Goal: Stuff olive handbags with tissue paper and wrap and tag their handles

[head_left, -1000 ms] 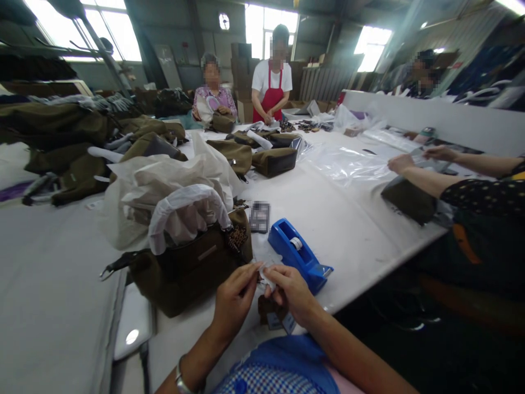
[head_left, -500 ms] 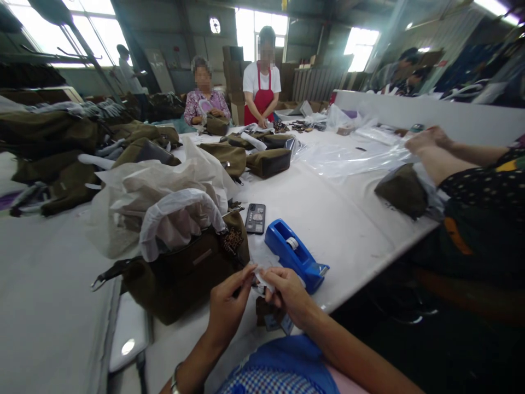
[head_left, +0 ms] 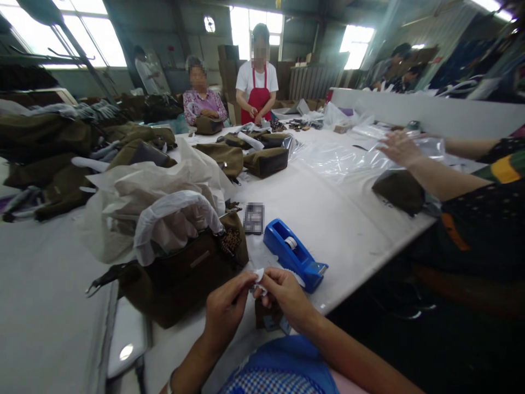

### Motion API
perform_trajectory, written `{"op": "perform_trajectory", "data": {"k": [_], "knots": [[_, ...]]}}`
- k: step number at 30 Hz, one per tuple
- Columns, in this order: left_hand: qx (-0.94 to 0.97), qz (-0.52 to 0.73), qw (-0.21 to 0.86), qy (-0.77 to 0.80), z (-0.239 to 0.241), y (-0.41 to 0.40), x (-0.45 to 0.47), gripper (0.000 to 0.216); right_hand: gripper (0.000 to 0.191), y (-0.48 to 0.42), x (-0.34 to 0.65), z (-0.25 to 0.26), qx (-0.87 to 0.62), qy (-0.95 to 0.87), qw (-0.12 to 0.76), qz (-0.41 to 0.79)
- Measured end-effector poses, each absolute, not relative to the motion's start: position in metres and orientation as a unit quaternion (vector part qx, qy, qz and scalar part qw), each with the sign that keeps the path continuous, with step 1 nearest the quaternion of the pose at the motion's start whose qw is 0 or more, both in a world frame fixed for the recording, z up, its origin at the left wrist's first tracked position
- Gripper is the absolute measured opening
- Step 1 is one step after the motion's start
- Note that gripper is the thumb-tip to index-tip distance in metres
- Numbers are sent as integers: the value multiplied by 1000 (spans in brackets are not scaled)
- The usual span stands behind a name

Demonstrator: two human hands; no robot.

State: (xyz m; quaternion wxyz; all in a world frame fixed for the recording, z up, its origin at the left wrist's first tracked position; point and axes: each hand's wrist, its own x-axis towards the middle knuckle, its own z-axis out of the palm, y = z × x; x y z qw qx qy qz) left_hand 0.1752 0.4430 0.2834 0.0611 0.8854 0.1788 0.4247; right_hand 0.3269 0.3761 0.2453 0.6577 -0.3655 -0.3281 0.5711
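Note:
My left hand point(head_left: 227, 300) and my right hand point(head_left: 285, 294) meet in front of me, fingertips pinched on a small piece of white tissue paper point(head_left: 259, 277). Anything wrapped inside the paper is hidden. Left of my hands stands an olive-brown handbag point(head_left: 176, 290), its handle point(head_left: 176, 213) wrapped in white and crumpled paper point(head_left: 123, 191) rising from its top. A blue tape dispenser point(head_left: 295, 254) sits just beyond my right hand. Below my fingers lies a small brown item point(head_left: 264, 314), partly covered by my right hand.
A phone point(head_left: 254, 219) lies behind the dispenser. More olive bags point(head_left: 266, 161) are piled at the left and middle of the white table point(head_left: 340, 219). Clear plastic sheets point(head_left: 340, 158) spread at the right, where a co-worker's arm point(head_left: 430, 175) reaches in. Two people work across the table.
The white paper between my fingers looks smaller and more bunched. At the right, the co-worker's hands have moved left and apart over the plastic. The view has shifted slightly.

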Motion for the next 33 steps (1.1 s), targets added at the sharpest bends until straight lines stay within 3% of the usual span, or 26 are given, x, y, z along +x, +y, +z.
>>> {"op": "perform_trajectory", "data": {"k": [12,14,19,23,27,33], "knots": [[872,405,150,230,292,445,170,19,55,385,331,242,-336,-403,652,547],[871,399,159,240,294,446,168,19,50,385,338,243,-374,-443,640,505],[874,385,183,233,295,448,168,19,25,384,363,269,-485,-580,608,241],[878,380,174,233,294,450,169,13,9,388,369,284,-464,-616,563,298],[889,365,164,223,292,455,167,13,10,401,367,282,-447,-608,596,275],[943,262,179,105,281,458,169,21,28,435,366,282,-429,-436,735,291]]}}
